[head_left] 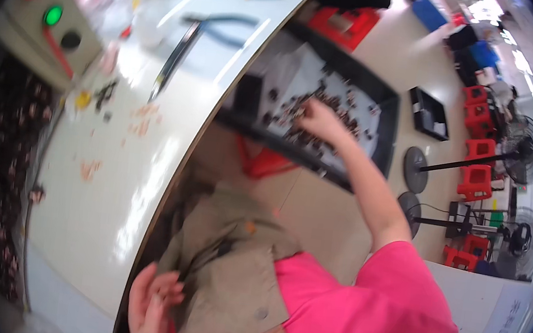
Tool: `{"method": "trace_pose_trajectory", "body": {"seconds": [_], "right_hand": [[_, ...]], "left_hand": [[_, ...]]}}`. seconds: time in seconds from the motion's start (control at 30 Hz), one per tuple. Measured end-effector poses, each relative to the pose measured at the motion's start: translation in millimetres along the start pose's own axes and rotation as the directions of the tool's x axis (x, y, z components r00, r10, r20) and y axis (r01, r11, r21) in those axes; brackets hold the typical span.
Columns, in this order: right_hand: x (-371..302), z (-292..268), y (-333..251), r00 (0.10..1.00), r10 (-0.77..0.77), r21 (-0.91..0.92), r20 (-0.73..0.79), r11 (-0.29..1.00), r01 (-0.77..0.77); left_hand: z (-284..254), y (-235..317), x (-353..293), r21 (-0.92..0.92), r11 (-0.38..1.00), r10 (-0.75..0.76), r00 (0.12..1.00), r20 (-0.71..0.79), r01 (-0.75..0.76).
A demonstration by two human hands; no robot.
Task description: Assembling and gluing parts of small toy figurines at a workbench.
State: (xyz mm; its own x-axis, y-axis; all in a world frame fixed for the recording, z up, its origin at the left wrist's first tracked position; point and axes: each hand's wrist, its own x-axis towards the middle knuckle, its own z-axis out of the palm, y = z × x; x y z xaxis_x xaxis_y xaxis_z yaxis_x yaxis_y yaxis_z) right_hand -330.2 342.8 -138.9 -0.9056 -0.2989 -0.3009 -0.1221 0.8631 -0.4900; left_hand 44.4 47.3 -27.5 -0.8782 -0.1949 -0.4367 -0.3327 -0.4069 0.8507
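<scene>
My right hand (320, 121) reaches down into a black tray (386, 124) and is closed among many small dark and copper-coloured parts (347, 114). Its fingertips are pressed together, but what they pinch is too small to make out. Close to the white table's edge, my left hand (152, 309) hovers beside my khaki apron (235, 262). Its fingers are loosely bent and apart, with nothing visible in them. The parts lie scattered over a pale lining, next to a dark block-like piece (248, 95) along the tray's near left side.
On the white table (81, 237) lie blue-handled pliers (227, 23), a slim dark tool (176, 59) and orange scraps (142, 121). A control box (51, 27) has red and green lights. Many dark parts (3, 167) fill the far left. A red stool (263, 163) is under the tray; fans (522, 146) stand right.
</scene>
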Motion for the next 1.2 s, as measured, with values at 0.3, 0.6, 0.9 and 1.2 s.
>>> {"method": "trace_pose_trajectory", "body": {"seconds": [0.3,0.6,0.9,1.2], "right_hand": [[-8,-4,-18,0.871,-0.183,0.369,-0.455,0.852,0.372],[-87,27,-235,0.173,-0.897,0.395,-0.406,-0.001,0.919],[-82,75,-254,0.231,-0.926,0.325,-0.300,0.129,0.937],[-100,83,-277,0.226,-0.958,0.339,-0.175,0.156,0.928]], "left_hand": [[-25,94,-9,0.497,0.843,0.344,0.916,-0.206,-0.205],[-224,152,115,0.953,0.177,0.871,0.491,-0.034,-0.247],[-206,178,182,0.904,-0.053,0.828,0.524,-0.197,0.423],[-215,194,132,0.957,0.145,0.837,0.486,-0.253,0.250]]}}
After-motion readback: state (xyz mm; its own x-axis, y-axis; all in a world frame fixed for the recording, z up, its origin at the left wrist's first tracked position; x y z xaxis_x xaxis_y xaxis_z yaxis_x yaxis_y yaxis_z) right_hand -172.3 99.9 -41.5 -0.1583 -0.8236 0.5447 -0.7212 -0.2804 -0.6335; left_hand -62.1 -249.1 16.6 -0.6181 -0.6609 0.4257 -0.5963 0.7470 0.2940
